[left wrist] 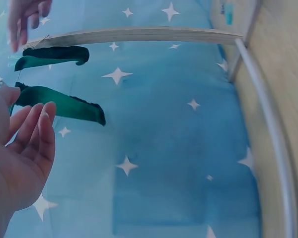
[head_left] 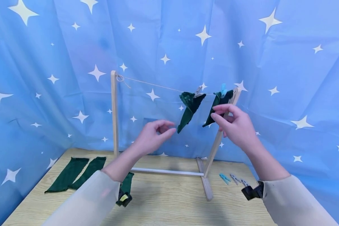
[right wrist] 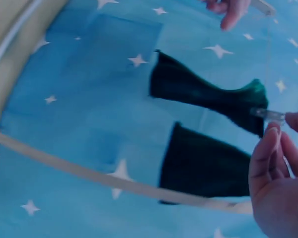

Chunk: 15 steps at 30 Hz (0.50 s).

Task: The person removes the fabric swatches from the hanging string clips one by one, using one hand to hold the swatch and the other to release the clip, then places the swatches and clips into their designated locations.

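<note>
A thin string (head_left: 152, 84) carries two dark green cloths. The left cloth (head_left: 188, 110) hangs bunched and slanting from a clear clothespin (head_left: 198, 91); the right cloth (head_left: 218, 102) hangs from a light blue clothespin (head_left: 223, 90). My left hand (head_left: 155, 135) floats left of the left cloth's lower tip, fingers loosely bent, holding nothing. In front of the right cloth is my right hand (head_left: 234, 124), its thumb and fingers apart and empty, partly covering that cloth and the post. In the right wrist view the clear clothespin (right wrist: 269, 115) appears just beyond the right fingertips (right wrist: 272, 133).
The string spans two wooden posts (head_left: 114, 113) joined by a pale bottom bar (head_left: 166, 171). Two green cloths (head_left: 69, 174) lie on the table at left, and another cloth (head_left: 127, 182) lies partly behind my left wrist. Loose clothespins (head_left: 224, 178) lie at right. A starry blue curtain (head_left: 158, 37) stands behind.
</note>
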{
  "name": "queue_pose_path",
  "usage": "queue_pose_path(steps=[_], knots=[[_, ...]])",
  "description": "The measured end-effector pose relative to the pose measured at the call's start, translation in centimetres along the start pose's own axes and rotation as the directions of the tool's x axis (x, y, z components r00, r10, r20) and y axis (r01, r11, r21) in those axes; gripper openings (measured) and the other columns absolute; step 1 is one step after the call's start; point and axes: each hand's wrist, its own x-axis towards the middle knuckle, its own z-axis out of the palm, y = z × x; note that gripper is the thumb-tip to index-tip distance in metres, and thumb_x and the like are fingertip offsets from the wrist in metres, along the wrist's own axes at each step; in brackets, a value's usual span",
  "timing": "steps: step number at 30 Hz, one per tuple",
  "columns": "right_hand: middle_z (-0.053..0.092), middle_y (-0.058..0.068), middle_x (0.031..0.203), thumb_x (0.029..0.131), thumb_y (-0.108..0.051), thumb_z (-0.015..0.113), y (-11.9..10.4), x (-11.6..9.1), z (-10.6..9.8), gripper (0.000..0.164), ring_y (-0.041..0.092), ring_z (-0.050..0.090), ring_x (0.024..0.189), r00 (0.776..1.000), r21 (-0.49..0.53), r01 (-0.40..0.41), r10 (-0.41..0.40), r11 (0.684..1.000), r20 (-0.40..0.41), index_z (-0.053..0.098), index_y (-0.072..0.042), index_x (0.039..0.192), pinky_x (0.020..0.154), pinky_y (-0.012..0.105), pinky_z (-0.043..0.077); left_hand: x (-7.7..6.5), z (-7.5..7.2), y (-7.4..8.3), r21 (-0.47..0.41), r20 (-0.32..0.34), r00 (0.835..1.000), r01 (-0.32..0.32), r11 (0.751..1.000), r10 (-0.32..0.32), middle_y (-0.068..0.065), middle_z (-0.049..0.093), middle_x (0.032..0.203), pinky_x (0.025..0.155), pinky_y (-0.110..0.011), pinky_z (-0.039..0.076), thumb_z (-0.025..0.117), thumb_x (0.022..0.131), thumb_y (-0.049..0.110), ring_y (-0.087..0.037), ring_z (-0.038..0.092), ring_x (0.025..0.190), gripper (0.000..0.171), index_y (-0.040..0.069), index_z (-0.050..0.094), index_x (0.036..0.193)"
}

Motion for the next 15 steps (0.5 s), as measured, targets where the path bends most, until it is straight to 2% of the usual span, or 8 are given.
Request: queue_pose_path(steps=[4, 10, 15], knots=[[0.062, 0.007, 0.139, 0.110, -0.039, 0.070, -2.0, 1.8, -0.2, 0.042, 0.016, 0.069, 0.071, 0.999, -0.049, 0.049, -0.049, 0.998, -0.004, 0.067, -0.016, 0.145, 0.061, 0.028, 0.059, 2.4, 1.1, 1.2, -0.006, -0.049, 0.999, -0.008, 1.000, 0.007, -0.001, 0.074, 0.111, 0.080, -0.034, 0.059, 0.072, 0.107, 0.044, -0.020, 0.068, 0.100, 0.040, 0.019, 0.075, 0.138], [0.051, 0.009, 0.153, 0.108, -0.035, 0.072, -4.7, 4.2, 0.1, 0.050, 0.028, 0.066, 0.068, 0.998, -0.113, 0.067, -0.066, 0.991, 0.012, 0.062, -0.018, 0.154, 0.062, 0.026, 0.058, 4.8, 2.8, 2.7, -0.051, -0.148, 0.989, -0.003, 0.999, -0.004, -0.008, 0.069, 0.128, 0.090, -0.039, 0.063, 0.075, 0.104, 0.051, -0.022, 0.069, 0.111, 0.059, 0.012, 0.067, 0.148], [0.047, 0.010, 0.163, 0.109, -0.029, 0.072, -5.7, 5.6, 0.8, 0.059, 0.022, 0.076, 0.085, 0.998, -0.169, 0.052, -0.044, 0.984, 0.051, 0.052, -0.018, 0.163, 0.081, 0.030, 0.062, 6.3, 4.3, 3.6, -0.070, -0.227, 0.973, 0.018, 0.997, -0.034, -0.012, 0.064, 0.135, 0.093, -0.042, 0.061, 0.075, 0.103, 0.053, -0.026, 0.066, 0.115, 0.065, 0.008, 0.065, 0.147]])
